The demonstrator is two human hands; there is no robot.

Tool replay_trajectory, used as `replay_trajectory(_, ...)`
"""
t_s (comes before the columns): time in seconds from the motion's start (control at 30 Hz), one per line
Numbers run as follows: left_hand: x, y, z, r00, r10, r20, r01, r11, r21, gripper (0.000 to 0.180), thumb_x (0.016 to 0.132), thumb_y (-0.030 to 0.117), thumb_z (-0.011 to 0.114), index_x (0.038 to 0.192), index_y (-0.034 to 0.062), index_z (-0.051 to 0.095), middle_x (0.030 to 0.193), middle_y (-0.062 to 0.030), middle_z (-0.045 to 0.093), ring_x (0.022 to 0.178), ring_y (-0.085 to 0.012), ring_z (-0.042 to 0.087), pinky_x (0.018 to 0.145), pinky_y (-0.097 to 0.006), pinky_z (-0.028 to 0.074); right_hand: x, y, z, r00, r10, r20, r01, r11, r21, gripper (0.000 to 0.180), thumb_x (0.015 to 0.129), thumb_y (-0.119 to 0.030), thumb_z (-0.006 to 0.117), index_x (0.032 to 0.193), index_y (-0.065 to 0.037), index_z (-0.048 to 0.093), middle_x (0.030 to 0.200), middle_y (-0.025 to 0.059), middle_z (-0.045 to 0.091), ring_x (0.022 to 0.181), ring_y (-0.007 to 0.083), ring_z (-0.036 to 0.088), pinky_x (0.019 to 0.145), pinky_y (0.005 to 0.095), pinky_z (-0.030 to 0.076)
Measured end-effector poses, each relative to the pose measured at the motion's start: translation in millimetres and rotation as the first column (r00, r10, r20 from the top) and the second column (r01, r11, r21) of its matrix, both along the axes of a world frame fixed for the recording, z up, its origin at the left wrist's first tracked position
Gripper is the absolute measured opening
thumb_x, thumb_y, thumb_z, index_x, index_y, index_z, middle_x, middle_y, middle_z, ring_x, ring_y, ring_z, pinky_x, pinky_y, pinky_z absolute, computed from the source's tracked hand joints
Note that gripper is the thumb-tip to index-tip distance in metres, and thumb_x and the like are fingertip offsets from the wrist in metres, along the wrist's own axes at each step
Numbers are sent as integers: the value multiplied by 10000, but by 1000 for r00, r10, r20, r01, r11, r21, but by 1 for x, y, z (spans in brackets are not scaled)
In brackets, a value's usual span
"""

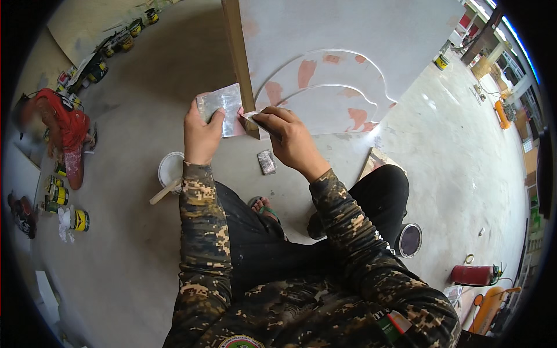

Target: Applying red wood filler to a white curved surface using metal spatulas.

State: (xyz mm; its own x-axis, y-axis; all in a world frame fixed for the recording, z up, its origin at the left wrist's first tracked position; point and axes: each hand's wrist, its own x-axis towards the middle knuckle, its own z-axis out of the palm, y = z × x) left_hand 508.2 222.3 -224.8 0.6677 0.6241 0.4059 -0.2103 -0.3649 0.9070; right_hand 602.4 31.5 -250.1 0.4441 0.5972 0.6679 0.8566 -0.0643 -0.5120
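My left hand (201, 136) grips a flat metal putty plate (220, 104), thumb on its face, with some pink putty at its right edge. My right hand (297, 142) is closed round the dark handle of a putty knife (250, 116). The knife's blade tip sits by the plate's right edge, beside the lower corner of a big whitish panel (348, 29). That panel stands upright, has a brown side edge, curved raised moulding and pink filler patches. Whether the blade touches plate or panel, I cannot tell.
A white bucket (168, 168) with a wooden stick (165, 191) stands left of my legs. On the floor lies a small grey block (266, 162). A dark-filled can (409, 239) is by my right knee; a red fire extinguisher (473, 275) lies farther right. A person in red (58, 124) crouches at left near several cans.
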Motion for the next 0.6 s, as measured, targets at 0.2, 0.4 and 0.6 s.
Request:
replay_trajectory(0.2,-10,0,8,990,53,-128,-15,960,278,282,877,37,654,1148,-25,612,972,-157,719,886,-219,699,815,-349,536,-24,14,-7,999,47,-6,-47,999,-14,387,824,5,596,1184,-102,691,1188,82,652,1130,322,594,947,424,486)
replay_trajectory(0.4,-20,11,17,954,296,58,-296,955,-2,287,914,7,652,1188,-44,583,1104,-109,683,975,-170,656,877,-320,528,-25,42,-85,885,329,-330,-371,926,-72,363,868,37,573,1202,-68,670,1181,117,662,1092,350,630,939,441,507)
replay_trajectory(0.6,-6,9,12,937,266,227,-187,930,-315,262,946,22,638,1185,-46,553,1155,-128,651,1029,-178,636,918,-331,519,6,93,-207,516,-43,-856,264,958,111,314,1002,-44,511,1312,-15,556,1195,116,647,1023,153,617,769,296,542)
